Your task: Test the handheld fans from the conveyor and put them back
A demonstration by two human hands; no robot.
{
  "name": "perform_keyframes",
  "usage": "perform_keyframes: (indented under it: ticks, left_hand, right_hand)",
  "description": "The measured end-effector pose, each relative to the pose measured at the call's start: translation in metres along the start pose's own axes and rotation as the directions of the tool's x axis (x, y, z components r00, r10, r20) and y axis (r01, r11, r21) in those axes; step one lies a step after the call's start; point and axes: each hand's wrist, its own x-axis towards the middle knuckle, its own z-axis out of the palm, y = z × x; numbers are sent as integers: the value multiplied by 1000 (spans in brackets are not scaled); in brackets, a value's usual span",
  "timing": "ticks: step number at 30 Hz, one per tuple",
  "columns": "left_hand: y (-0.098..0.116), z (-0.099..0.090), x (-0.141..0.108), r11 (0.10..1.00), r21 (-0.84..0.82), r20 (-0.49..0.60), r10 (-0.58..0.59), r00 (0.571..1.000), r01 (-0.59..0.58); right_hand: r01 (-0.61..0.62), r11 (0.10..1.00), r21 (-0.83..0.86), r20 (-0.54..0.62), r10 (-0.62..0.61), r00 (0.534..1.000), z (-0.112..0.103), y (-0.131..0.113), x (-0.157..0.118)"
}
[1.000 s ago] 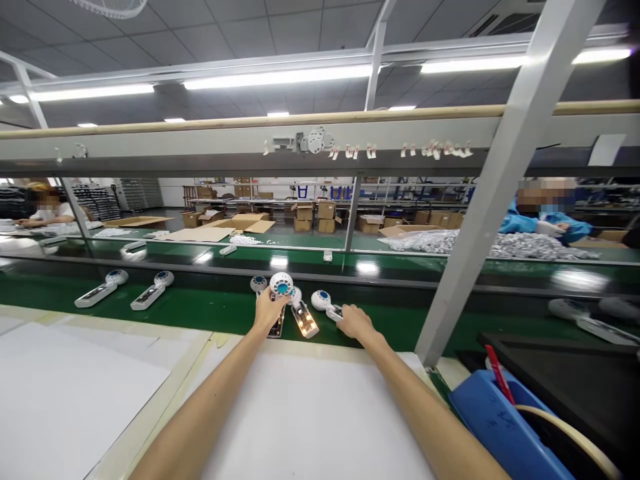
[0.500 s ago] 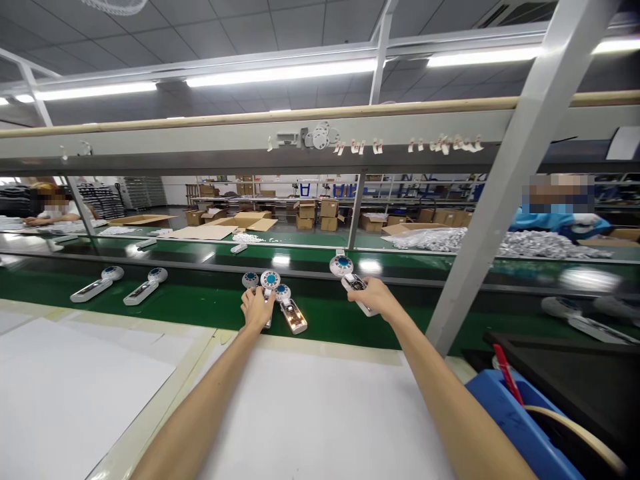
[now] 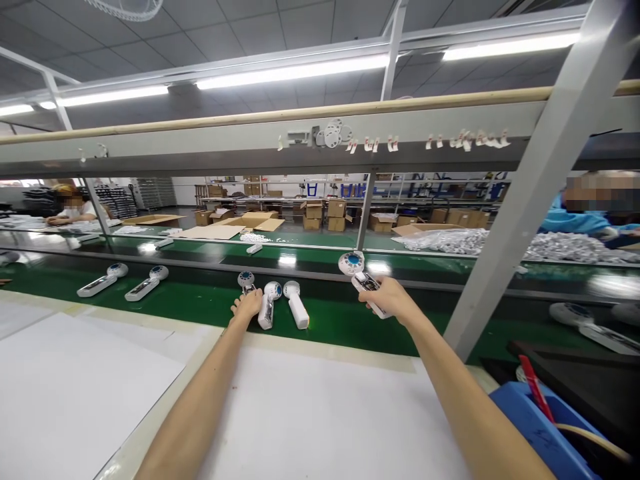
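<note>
My right hand (image 3: 393,298) is closed round the handle of a white handheld fan (image 3: 352,263); its round head has a blue centre, and circuitry shows in the uncovered handle. My left hand (image 3: 247,307) is closed on the handle of another such fan (image 3: 246,279), above the green belt. Just right of that hand, a fan with an uncovered handle (image 3: 267,312) lies on the belt. Beside it is a fan with its white casing side up (image 3: 299,311), a small glow at its lower edge.
Farther left on the green conveyor belt (image 3: 190,293) lie two more fans (image 3: 103,283). White sheets (image 3: 320,407) cover the near worktop. At right stand a slanted metal post (image 3: 520,200) and a blue bin (image 3: 565,433) holding a red-handled tool. Two co-workers sit across the line.
My left hand has let go of the middle fan and moved left onto the leftmost of the group. The glowing fan has turned over. My right hand still holds its fan.
</note>
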Motion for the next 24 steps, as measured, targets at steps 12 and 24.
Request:
perform_keyframes:
  ticks: [12,24]
  left_hand:
    - [-17,-36,10,974,34,-67,-223,972,226]
    - [5,-86,-3,634,-737,25,-320,947,234]
  right_hand:
    - [6,992,129,-57,1,998,-20,-12,-14]
    - [40,935,354,-82,-12,997,-18,-35,-37]
